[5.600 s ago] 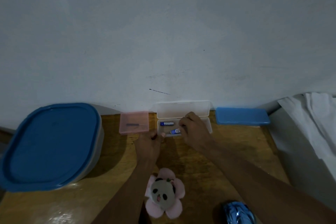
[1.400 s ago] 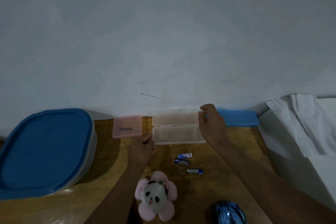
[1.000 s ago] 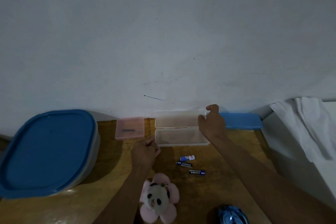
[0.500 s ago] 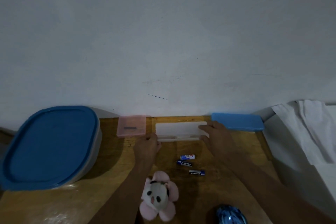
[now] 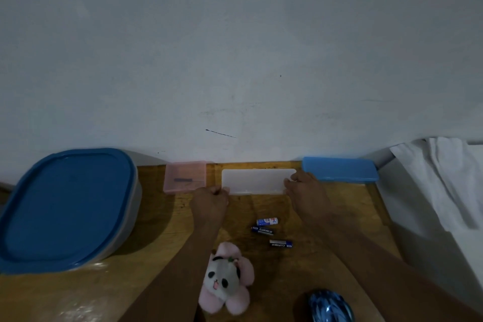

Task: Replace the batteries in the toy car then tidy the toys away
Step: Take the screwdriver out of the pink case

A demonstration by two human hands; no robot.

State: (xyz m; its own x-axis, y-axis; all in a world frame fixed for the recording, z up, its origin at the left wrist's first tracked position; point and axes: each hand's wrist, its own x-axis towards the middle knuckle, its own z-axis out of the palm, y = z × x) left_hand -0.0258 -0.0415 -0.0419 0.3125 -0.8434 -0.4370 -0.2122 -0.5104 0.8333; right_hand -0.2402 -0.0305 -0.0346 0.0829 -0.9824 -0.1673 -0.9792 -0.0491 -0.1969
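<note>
forearms bare, no sleeves | hands [image 5: 210, 201] bare, ungloved

I see open wooden table [image 5: 162, 230] between the big blue-lidded tub [image 5: 65, 206] on the left and my left hand [image 5: 210, 202]. Along the far wall the pink box [image 5: 185, 176], white case [image 5: 254, 181] and blue case [image 5: 339, 172] block passage. Nearer, three batteries [image 5: 266, 226] and the panda plush [image 5: 226, 278] clutter the middle lane; the blue toy [image 5: 330, 306] crowds the near right.
</note>
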